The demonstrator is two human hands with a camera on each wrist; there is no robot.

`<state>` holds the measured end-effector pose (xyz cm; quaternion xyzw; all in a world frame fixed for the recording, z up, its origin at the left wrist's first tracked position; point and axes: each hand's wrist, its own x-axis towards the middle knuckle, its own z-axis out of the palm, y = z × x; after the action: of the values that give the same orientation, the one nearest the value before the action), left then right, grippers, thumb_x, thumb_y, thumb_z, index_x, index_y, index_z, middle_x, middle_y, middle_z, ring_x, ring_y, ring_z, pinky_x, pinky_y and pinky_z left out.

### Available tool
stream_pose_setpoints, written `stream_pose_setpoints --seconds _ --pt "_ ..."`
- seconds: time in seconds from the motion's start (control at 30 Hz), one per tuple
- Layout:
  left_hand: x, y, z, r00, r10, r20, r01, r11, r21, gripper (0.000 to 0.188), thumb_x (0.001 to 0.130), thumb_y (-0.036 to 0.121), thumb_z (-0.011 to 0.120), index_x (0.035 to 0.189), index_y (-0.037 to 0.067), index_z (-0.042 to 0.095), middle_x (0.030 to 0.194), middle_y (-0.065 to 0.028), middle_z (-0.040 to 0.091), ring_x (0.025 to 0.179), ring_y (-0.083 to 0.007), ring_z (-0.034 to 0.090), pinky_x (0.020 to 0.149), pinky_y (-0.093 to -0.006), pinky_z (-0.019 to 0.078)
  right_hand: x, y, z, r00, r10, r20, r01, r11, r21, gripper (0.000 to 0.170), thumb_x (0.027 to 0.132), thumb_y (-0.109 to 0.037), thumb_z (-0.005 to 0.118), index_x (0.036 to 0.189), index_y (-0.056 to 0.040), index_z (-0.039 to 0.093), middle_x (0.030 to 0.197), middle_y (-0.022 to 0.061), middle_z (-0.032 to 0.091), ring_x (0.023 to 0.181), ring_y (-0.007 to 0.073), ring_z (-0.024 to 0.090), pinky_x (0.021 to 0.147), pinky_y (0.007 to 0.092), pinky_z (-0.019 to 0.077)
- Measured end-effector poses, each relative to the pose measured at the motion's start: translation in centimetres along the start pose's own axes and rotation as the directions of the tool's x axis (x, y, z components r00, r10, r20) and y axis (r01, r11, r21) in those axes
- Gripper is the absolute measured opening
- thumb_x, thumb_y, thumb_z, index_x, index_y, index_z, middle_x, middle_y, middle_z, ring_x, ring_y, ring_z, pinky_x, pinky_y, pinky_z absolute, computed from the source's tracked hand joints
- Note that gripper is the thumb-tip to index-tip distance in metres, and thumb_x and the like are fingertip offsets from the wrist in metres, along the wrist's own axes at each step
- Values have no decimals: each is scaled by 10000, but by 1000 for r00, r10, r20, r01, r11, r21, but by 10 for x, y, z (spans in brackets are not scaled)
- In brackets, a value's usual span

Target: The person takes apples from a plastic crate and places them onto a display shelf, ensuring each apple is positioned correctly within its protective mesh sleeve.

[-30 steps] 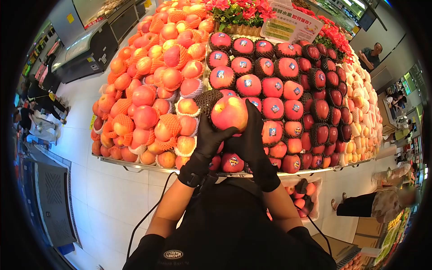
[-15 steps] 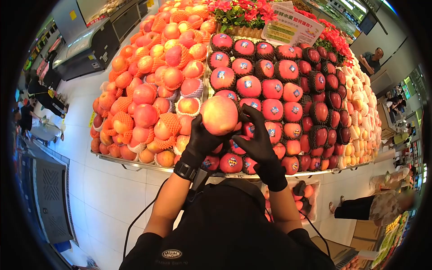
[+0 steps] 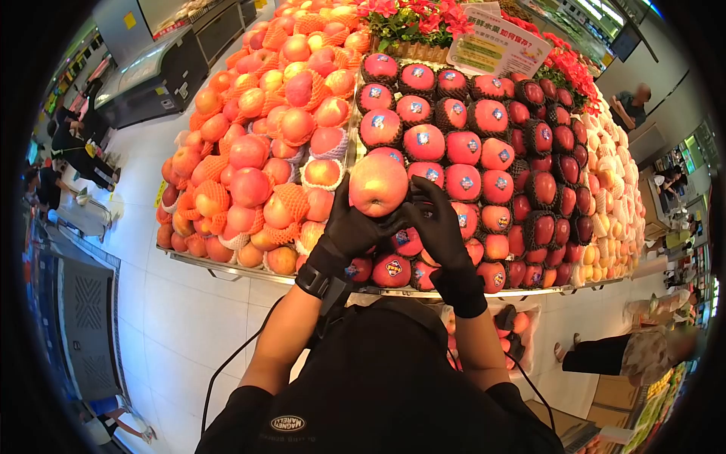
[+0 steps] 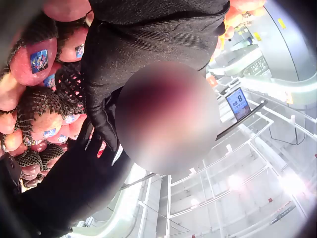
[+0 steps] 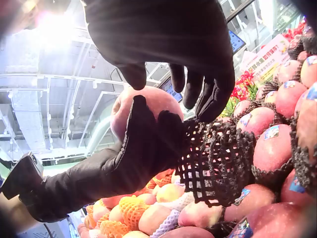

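A large pink-yellow apple [image 3: 378, 185], bare of wrapping, is held by my black-gloved left hand [image 3: 352, 227], which cups it from below and the left. The apple is blurred out in the left wrist view. My right hand [image 3: 439, 223], also gloved, is just right of the apple, its fingers bent and its thumb apart from them. In the right wrist view a black foam net [image 5: 213, 163] hangs beside the left hand, with the right fingertips right at its upper edge. I cannot tell which hand holds the net.
Beneath the hands spreads a fruit stand with stickered red apples [image 3: 423, 142] in black nets and, at left, apples in orange nets [image 3: 249, 151]. Red flowers [image 3: 416, 19] and a printed sign [image 3: 499, 41] are at the back. A crate of fruit [image 3: 518, 325] sits below the front edge.
The apple has turned so its other end faces me. My right hand has come off it to the right, leaving it in the left hand. The black net, earlier beside the apple, is hidden in the head view.
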<state>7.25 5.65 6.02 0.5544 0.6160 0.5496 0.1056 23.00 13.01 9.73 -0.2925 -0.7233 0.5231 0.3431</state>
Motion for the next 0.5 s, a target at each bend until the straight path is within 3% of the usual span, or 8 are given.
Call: stream_pose_setpoints --seconds 0.1,0.23,0.3,0.37,0.43,0.5 --pt "5 3 -6 969 150 197 -197 948 249 770 765 430 767 1357 86 416 1247 -114 564 1239 -246 473 1063 -420 368 3 7 -3 996 90 -27 -89 994 60 446 882 -167 653 1281 -35 504 1125 98 596 982 161 581 809 307 496" --pt "3 -16 4 957 -21 290 73 983 -168 675 805 382 731 1349 105 444 1270 -114 556 1250 -245 468 1040 -436 398 6 9 -8 994 99 -37 -96 993 66 421 886 -204 658 1245 -31 525 1021 94 624 891 150 600 746 294 507" --pt "-3 -42 10 940 -141 310 267 869 -416 690 784 309 756 1354 97 430 1285 -128 538 1244 -253 475 1033 -428 414 9 10 -10 995 81 -56 -80 997 9 431 882 -216 662 1245 -31 522 980 90 632 867 152 605 738 296 509" --pt "-6 -65 15 903 -242 354 421 659 -623 714 763 236 781 1359 90 417 1300 -143 520 1238 -261 482 1025 -420 429 14 7 -11 995 80 -52 -81 997 -17 455 875 -233 670 1252 -31 513 980 94 631 853 157 608 735 298 511" --pt "-2 -51 9 895 -304 326 441 495 -749 759 738 168 801 1369 74 392 1316 -152 497 1233 -264 485 1025 -407 435 16 -2 -10 994 107 -25 -107 994 -7 493 866 -254 680 1266 -29 499 1024 108 620 849 165 608 735 300 512" --pt "4 -21 -2 916 -348 201 349 442 -826 820 707 106 815 1384 49 356 1335 -158 469 1231 -262 486 1033 -389 433 17 -9 -8 991 136 -14 -137 988 -78 570 840 -268 708 1299 -33 465 1113 126 583 880 176 606 733 310 516"
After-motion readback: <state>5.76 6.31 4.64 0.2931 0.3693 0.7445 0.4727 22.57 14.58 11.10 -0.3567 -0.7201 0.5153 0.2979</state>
